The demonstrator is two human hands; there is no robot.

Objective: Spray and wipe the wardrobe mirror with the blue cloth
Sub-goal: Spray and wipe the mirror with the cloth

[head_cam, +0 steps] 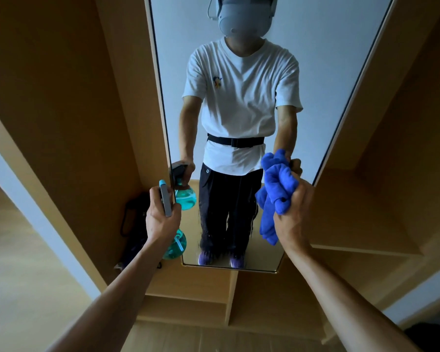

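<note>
The tall wardrobe mirror [328, 59] stands straight ahead and reflects me. Droplets and streaks of spray run over its lower part, around the reflected legs. My left hand [160, 217] grips the neck of a spray bottle [175, 243] with a teal liquid body and a grey and blue trigger head, held just left of the mirror's lower left edge. My right hand [294, 209] grips a bunched blue cloth [277, 191] against or just in front of the glass at the lower right; I cannot tell if it touches.
Wooden wardrobe panels [74, 123] flank the mirror on both sides, with open shelves [201, 301] below it. A dark bag [134, 224] sits in the left compartment behind the bottle. Pale floor [23, 288] lies at the left.
</note>
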